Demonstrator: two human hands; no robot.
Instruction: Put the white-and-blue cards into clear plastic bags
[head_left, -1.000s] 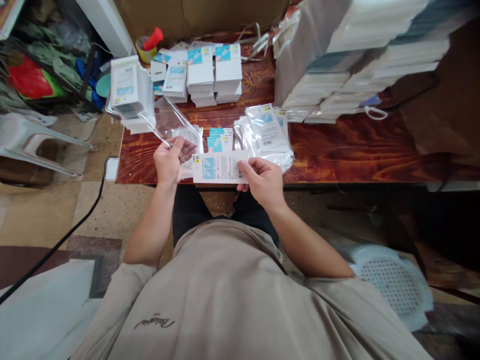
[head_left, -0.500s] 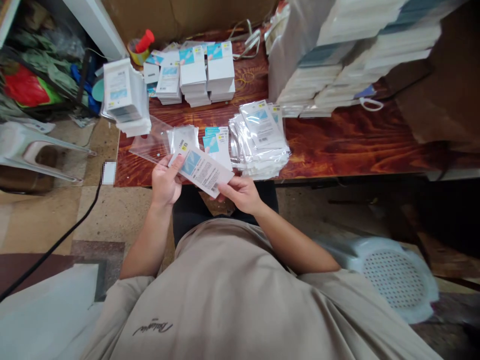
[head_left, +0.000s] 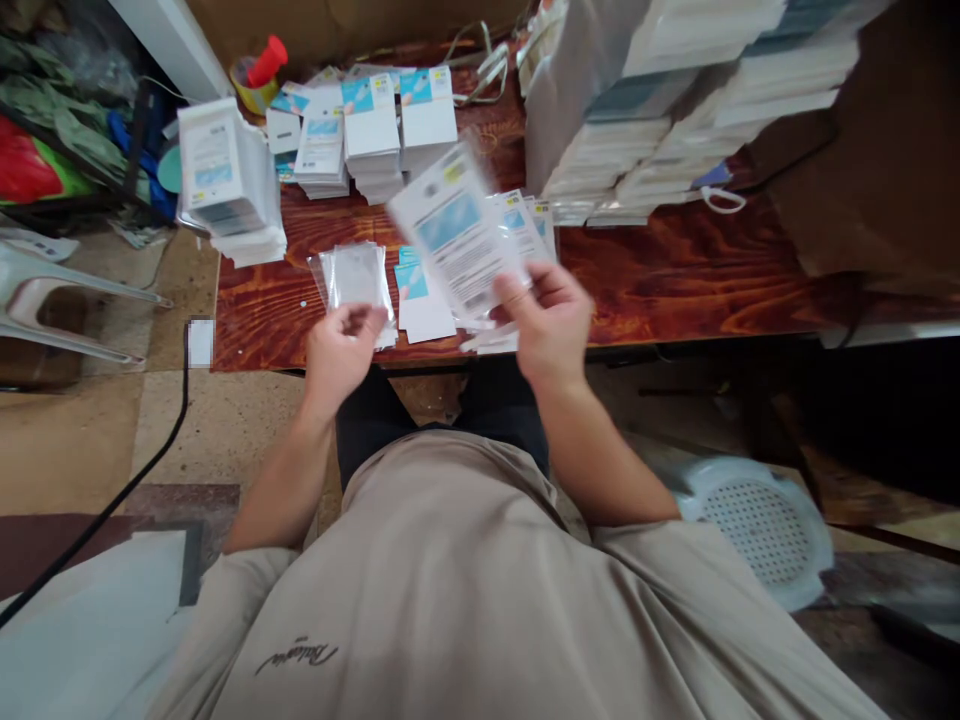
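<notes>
My right hand (head_left: 553, 315) pinches the lower corner of a printed card (head_left: 454, 230), which is tilted and slightly blurred above the pile of bagged cards (head_left: 536, 225). Near the table's front edge, my left hand (head_left: 345, 350) has its fingers closed at the lower edge of the clear plastic bags (head_left: 356, 275); whether it grips one is too small to tell. Between the hands lie a few blue-and-white cards (head_left: 427, 305).
Card stacks (head_left: 373, 130) line the back of the wooden table (head_left: 675, 290), with a taller stack (head_left: 225, 180) at left. Large wrapped piles (head_left: 622, 140) rise at right. A tape roll (head_left: 257, 90) stands behind; a plastic stool (head_left: 757, 530) is below right.
The card has moved up and right in my right hand, over the bagged pile. My left hand has let go of it and moved to the clear bags. The view has shifted slightly.
</notes>
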